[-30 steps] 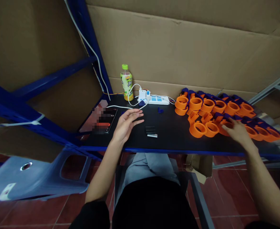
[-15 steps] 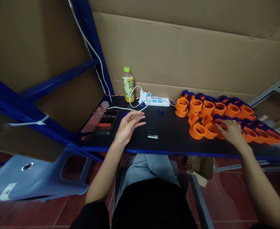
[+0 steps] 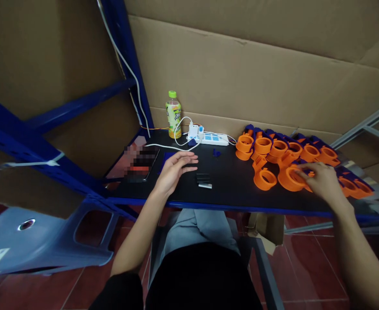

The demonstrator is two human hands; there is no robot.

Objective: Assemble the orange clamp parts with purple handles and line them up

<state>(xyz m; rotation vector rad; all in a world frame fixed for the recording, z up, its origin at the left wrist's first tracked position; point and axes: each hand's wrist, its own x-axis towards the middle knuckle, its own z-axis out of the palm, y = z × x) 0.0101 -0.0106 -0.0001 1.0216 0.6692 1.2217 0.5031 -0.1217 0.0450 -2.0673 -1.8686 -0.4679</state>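
My left hand [image 3: 173, 170] rests flat on the black tabletop [image 3: 231, 183], fingers stretched out and holding nothing, just right of a phone [image 3: 142, 163]. Small dark and silver metal pieces [image 3: 204, 180] lie right of its fingertips. My right hand [image 3: 321, 181] has its fingers curled on an orange ring-shaped plastic part [image 3: 289, 178], lifted at the front of the pile. Several orange and purple ring parts [image 3: 286, 148] lie in rows on the right side of the table. One orange ring [image 3: 265, 178] sits alone just left of the held one.
A green-capped drink bottle [image 3: 173, 114] and a white power strip [image 3: 211, 138] with chargers and cables stand at the back. A small purple piece [image 3: 217, 152] lies mid-table. Cardboard sheets [image 3: 257, 73] wall the back. A grey plastic stool [image 3: 47, 239] lies lower left; a cardboard box [image 3: 266, 228] sits under the table.
My right hand has closed on an orange ring part and pulled it out of the front row toward me. My left hand has stayed flat in place.
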